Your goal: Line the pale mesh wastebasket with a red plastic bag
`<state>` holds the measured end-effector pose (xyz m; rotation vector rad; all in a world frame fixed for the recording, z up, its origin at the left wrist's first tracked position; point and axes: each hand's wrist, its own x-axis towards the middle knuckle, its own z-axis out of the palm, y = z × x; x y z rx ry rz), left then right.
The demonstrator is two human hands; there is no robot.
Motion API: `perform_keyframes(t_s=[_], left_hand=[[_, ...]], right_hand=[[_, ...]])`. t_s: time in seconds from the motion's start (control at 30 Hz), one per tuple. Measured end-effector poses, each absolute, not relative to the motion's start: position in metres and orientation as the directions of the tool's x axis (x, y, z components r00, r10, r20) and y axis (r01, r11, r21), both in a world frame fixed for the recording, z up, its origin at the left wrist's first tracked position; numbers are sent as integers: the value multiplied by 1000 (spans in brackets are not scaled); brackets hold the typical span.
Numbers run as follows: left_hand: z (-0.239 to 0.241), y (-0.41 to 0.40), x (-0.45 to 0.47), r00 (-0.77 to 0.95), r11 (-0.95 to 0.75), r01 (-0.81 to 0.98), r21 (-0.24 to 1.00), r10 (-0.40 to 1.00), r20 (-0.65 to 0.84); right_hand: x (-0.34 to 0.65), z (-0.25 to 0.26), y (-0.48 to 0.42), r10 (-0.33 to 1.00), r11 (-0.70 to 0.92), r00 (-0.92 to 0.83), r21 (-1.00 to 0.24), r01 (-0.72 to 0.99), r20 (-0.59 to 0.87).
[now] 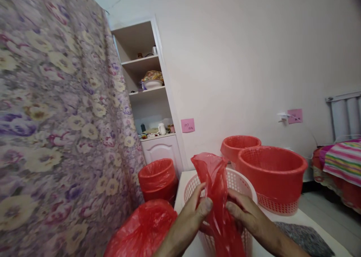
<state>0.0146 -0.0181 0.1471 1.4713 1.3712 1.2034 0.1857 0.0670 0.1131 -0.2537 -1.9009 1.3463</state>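
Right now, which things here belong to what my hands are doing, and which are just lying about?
In hand:
left hand and right hand gripping the red plastic bag
white basket behind it

Lying about:
two red baskets on the table
bag-lined red bin
floral curtain
striped cloth

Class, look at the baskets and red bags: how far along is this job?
Done: the red basket by the cupboard already wears a red liner. In hand: the left hand and right hand pinch a red bag over the white basket. Left: two red baskets behind look unlined.
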Motion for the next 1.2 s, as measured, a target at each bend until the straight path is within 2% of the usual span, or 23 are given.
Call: perform_keyframes(t_s=[0.07, 0.23, 0.3, 0.4, 0.5, 0.6, 0.67, 0.8, 0.87, 0.97, 1.03, 1.1, 1.2], left_hand=[[148, -21, 20, 0, -132, 300, 945, 990, 138], [143, -21, 25, -46, -142, 400, 905, 984, 175], [139, -20, 24, -100, -152, 455, 877, 970, 220], [136, -19, 22, -125, -213, 500, 839, 941, 313], [135, -21, 18, -145, -296, 339, 893, 921, 361], [132, -24, 16, -198, -282, 209, 936, 926, 323], [129, -25, 19, -230, -255, 225, 941, 924, 305], [120, -21, 28, -288, -173, 347, 922, 916, 280], [117, -18, 30, -318, -171, 342, 924, 904, 285], [116, -16, 27, -284, -294, 228, 928, 892, 353], [117, -16, 21, -269, -339, 115, 934, 894, 358], [118, -17, 13, -302, -318, -6, 948, 904, 302], [119, -23, -3, -395, -263, -159, 952, 900, 183]], right_hand=[[182, 116, 63, 547, 481, -678, -847, -225, 491], [176, 98, 62, 622, 629, -654, -773, 90, 430], [175, 87, 62, 643, 658, -623, -738, 152, 445], [177, 80, 57, 639, 694, -573, -706, 142, 513], [184, 85, 46, 640, 708, -542, -692, 143, 544], [194, 94, 37, 611, 719, -566, -687, 104, 554], [199, 95, 33, 592, 735, -572, -671, 95, 568], [199, 88, 33, 612, 741, -585, -644, 191, 532], [195, 85, 36, 622, 733, -586, -650, 203, 519], [188, 82, 41, 647, 648, -606, -753, 116, 463], [187, 80, 47, 680, 524, -601, -851, 0, 419], [189, 76, 56, 742, 387, -538, -911, -143, 400], [199, 67, 75, 849, 213, -409, -925, -316, 335]])
